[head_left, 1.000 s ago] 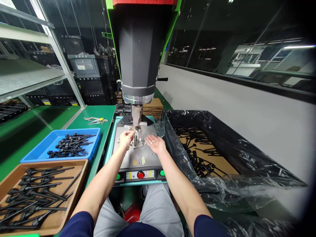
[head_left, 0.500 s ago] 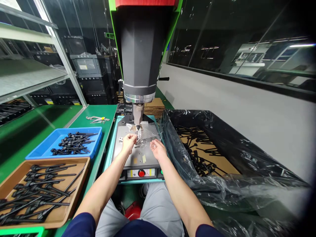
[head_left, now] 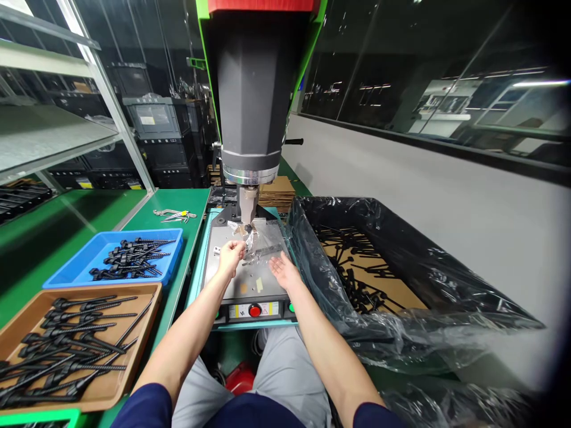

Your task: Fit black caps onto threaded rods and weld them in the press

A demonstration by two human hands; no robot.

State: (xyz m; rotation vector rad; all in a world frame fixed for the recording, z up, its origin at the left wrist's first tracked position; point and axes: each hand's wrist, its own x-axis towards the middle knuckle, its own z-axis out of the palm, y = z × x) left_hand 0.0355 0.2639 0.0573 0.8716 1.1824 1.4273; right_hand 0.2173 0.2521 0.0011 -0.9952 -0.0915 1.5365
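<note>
My left hand (head_left: 232, 258) is closed in a pinch over the metal base plate (head_left: 236, 288), just in front of the fixture. Whatever its fingers hold, if anything, is too small to make out. My right hand (head_left: 285, 272) is open over the plate's right side, fingers extended and holding nothing. Between and beyond the hands lies crumpled clear plastic film (head_left: 270, 238). A small black part (head_left: 248, 228) sits in the fixture, directly under the metal tip (head_left: 248, 205) of the large grey machine head (head_left: 252, 101).
At left are a blue tray (head_left: 56, 278) and a brown tray (head_left: 145, 333), both with black threaded, rod-like parts. Pliers (head_left: 173, 214) lie behind them. A bin lined with black plastic (head_left: 312, 279) holds similar parts at right. The machine front carries a red button (head_left: 254, 310).
My right hand has moved slightly down, its fingers spreading and straightening. My left hand stays pinched in nearly the same place. The view has shifted slightly.
</note>
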